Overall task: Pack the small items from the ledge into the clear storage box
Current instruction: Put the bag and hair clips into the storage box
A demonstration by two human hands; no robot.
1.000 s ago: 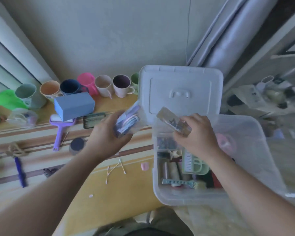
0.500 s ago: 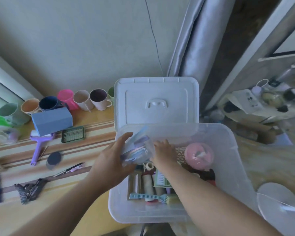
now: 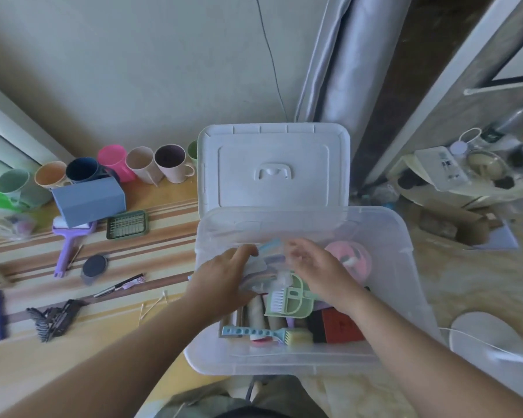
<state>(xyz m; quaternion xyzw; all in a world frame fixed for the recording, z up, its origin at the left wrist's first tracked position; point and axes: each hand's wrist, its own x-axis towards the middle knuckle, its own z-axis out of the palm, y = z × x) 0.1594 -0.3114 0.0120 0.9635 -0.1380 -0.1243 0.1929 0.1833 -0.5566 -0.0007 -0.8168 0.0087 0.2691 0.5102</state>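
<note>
The clear storage box (image 3: 405,239) stands at the ledge's right end, its white lid (image 3: 272,167) propped upright behind it. My left hand (image 3: 221,277) reaches inside and grips a clear packet (image 3: 264,267) of pastel items low over the contents. My right hand (image 3: 319,271), blurred, hovers beside the packet with relaxed fingers and nothing in it. Inside lie a green mini dustpan with brush (image 3: 290,301), a pink round case (image 3: 352,260), a teal comb (image 3: 251,331) and a red box (image 3: 340,325).
On the wooden ledge (image 3: 163,233) sit a row of cups (image 3: 139,164), a blue-grey box (image 3: 88,200), a purple roller (image 3: 70,241), a green soap dish (image 3: 127,225), a dark round lid (image 3: 94,265), a pen (image 3: 120,285), cotton swabs (image 3: 151,306) and a black hair clip (image 3: 55,318).
My left hand has carried the clear packet from above the ledge down into the box. My right hand has let go of its small packet inside the box and lifted a little.
</note>
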